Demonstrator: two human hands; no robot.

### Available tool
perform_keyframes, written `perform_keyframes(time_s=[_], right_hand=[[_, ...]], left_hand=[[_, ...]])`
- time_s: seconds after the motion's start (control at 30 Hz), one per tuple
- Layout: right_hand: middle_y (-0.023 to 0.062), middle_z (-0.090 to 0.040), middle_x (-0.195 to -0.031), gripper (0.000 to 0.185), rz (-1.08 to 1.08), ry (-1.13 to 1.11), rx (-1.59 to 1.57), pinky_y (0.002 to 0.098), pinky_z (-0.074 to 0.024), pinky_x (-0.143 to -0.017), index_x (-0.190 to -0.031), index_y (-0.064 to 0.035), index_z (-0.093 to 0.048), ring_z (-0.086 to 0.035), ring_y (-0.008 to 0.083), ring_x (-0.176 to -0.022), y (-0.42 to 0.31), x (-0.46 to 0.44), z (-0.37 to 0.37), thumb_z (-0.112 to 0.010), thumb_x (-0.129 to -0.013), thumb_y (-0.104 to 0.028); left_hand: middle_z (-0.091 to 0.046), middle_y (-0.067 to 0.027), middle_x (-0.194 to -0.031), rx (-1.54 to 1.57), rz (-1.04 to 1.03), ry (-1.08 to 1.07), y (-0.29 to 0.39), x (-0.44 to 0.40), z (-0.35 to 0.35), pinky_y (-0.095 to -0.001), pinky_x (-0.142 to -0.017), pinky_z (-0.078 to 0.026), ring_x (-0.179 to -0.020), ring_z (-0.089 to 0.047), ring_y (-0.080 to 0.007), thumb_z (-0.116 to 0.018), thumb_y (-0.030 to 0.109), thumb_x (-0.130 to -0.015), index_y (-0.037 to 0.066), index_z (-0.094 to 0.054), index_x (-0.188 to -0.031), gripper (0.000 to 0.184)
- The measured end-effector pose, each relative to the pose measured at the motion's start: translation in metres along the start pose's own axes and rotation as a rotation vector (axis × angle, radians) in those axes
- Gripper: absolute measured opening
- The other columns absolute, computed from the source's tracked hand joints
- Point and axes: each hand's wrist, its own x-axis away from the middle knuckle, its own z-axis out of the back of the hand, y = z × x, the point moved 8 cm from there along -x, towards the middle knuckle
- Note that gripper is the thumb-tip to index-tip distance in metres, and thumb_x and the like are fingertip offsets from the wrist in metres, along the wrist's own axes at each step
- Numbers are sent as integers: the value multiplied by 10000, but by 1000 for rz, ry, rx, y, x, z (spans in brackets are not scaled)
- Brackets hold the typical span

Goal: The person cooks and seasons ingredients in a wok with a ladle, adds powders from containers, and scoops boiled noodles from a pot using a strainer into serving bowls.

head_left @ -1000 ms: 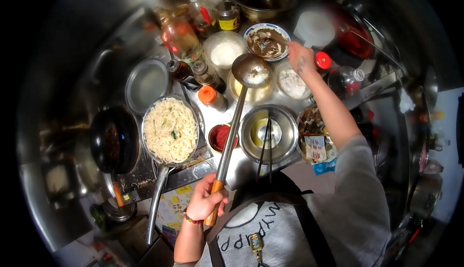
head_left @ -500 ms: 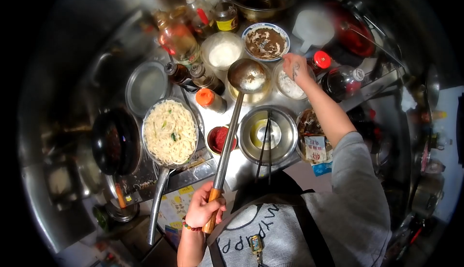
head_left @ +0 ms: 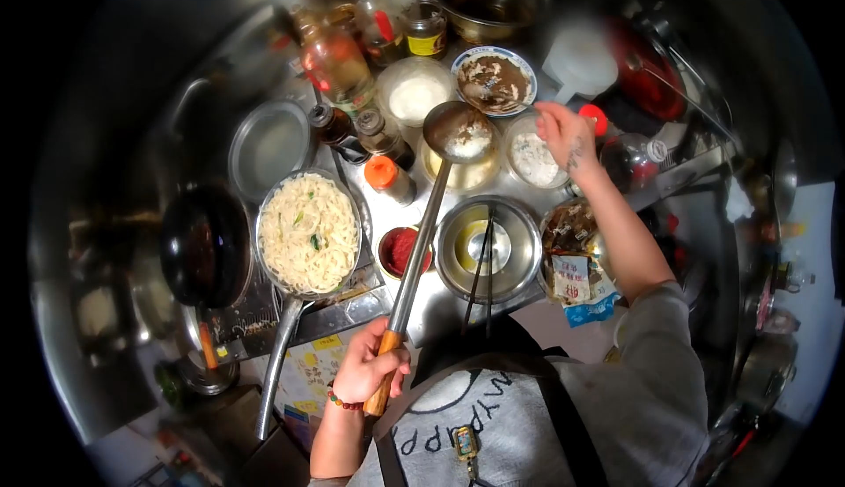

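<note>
Ladle (head_left: 418, 258) and both hands show in the head view, its long axis running from the near wooden handle to the far scoop and leaning slightly right. Left hand (head_left: 370, 364) is clenched round that handle at the near side, while the scoop is held out over the far part of the tabletop (head_left: 378, 214). From the right hand (head_left: 563, 135), the scoop lies just to the left, at about the same depth, so the right hand is the nearer one to it.

The right hand is over the right edge of a tub (head_left: 507, 159) of white powder (head_left: 533, 159), its fingers drawn together; whether they grasp anything small, I cannot tell.

The ladle has a dull, brownish metal scoop, a long steel shaft and a pale wooden end. White matter sits in the scoop's right half. Beneath the scoop is a dish of something yellowish (head_left: 466, 174); contact between them is unclear. Near it stands a steel bowl (head_left: 521, 271) with chopsticks (head_left: 489, 284) leaning in it, and left of the shaft is red paste (head_left: 405, 249).
</note>
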Motion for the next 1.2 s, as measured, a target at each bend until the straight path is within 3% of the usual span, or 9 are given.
perform_keyframes(time_s=[0.17, 0.4, 0.6, 0.67, 0.73, 0.87, 0.97, 1.07, 1.2], right_hand=[[158, -643, -704, 182, 455, -203, 319, 332, -509, -571, -971, -17, -653, -656, 222, -643, -25, -52, -104, -541, -828, -27], [119, -650, -712, 184, -348, -397, -284, 257, -501, -523, -937, 62, -641, -605, 163, -574, 34, -77, -141, -503, -837, -7], [97, -639, -670, 181, 35, -234, -67, 263, -488, -522, -925, 47, -654, -597, 150, -549, -31, -64, -60, -528, -833, -43], [95, -644, -660, 171, -54, -312, -94, 261, -482, -521, -913, 28, -663, -598, 139, -536, 10, -75, -102, -527, -834, -40], [91, -664, -661, 155, 388, -222, 161, 251, -483, -505, -874, -22, -687, -601, 137, -498, -7, -77, -129, -542, -833, -58], [99, -667, -667, 150, -353, -426, -160, 291, -529, -596, -876, -42, -693, -647, 180, -610, 38, -82, -153, -567, -794, -56], [81, -656, -667, 142, 143, -312, -60, 287, -512, -567, -892, -35, -674, -621, 195, -569, 6, -76, -101, -552, -821, -45], [123, -640, -673, 158, -24, -312, -152, 327, -507, -600, -910, -37, -668, -610, 257, -578, -21, -61, -59, -536, -826, -64], [193, -632, -690, 181, 98, -284, 15, 341, -511, -624, -951, 4, -653, -647, 273, -628, 2, -78, -113, -533, -828, -52]], left_hand=[[-560, -110, -664, -17, 20, -21, -9, 16, 10, -230, -363, -418, -386, -502, -139, -483, -81, -766, -9, -478, -1017, 261], [-569, -113, -628, 82, 38, 36, -11, 25, 11, -227, -333, -406, -367, -502, -146, -539, -77, -735, -30, -510, -955, 227], [-565, -107, -620, 109, 24, -5, -7, 11, 11, -229, -330, -406, -362, -500, -147, -538, -68, -744, -24, -510, -958, 220], [-566, -106, -623, 111, 7, 1, -5, 12, 9, -229, -333, -412, -363, -499, -145, -538, -68, -746, -20, -510, -962, 222], [-568, -106, -627, 102, 8, 15, -2, 12, 7, -227, -335, -412, -365, -497, -142, -540, -66, -750, -13, -511, -969, 227], [-567, -110, -626, 80, 27, 7, -4, 16, 9, -227, -334, -408, -366, -495, -137, -547, -60, -753, -10, -511, -970, 225], [-567, -110, -626, 101, 27, -1, -4, 15, 14, -227, -332, -408, -365, -494, -135, -541, -59, -757, -13, -510, -968, 218], [-568, -108, -626, 107, 11, -37, 1, 10, 15, -225, -329, -403, -364, -494, -135, -539, -59, -758, -18, -509, -968, 216], [-567, -107, -626, 102, 16, -30, 6, 11, 10, -225, -329, -405, -359, -493, -141, -535, -67, -755, -18, -509, -976, 228]])
